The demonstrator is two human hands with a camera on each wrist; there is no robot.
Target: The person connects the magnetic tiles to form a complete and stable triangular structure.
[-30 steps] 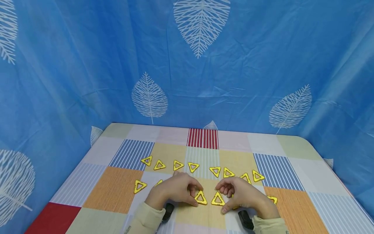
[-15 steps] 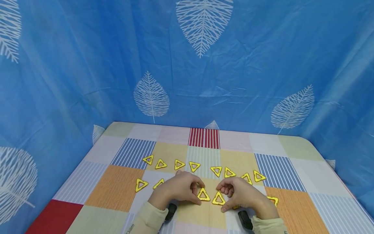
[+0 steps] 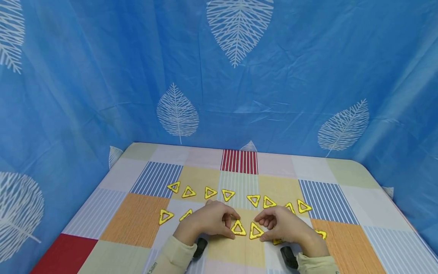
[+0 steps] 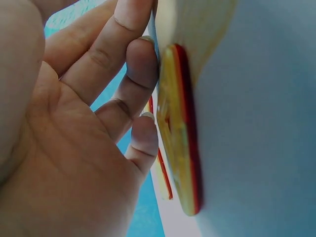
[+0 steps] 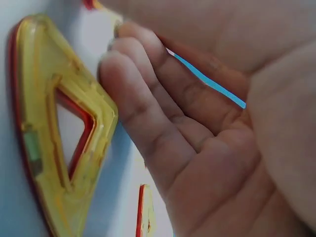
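Two yellow triangles (image 3: 246,229), unlabelled, each touched by a hand's loosely curled fingers (image 3: 230,222).

Patchwork-covered table (image 3: 143,222) with yellow triangle tiles

A row of yellow triangles (image 3: 226,195) lies flat just beyond the red-striped patch's (image 3: 238,161) near edge, two more (image 3: 165,216) off to that row's left end, and a pair (image 3: 246,229) side by side nearest the table's front, with both hands resting there.

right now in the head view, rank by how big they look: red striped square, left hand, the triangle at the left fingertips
1. left hand
2. red striped square, close in size; it lies farther off, so the ranking is unsure
3. triangle, clearly smallest
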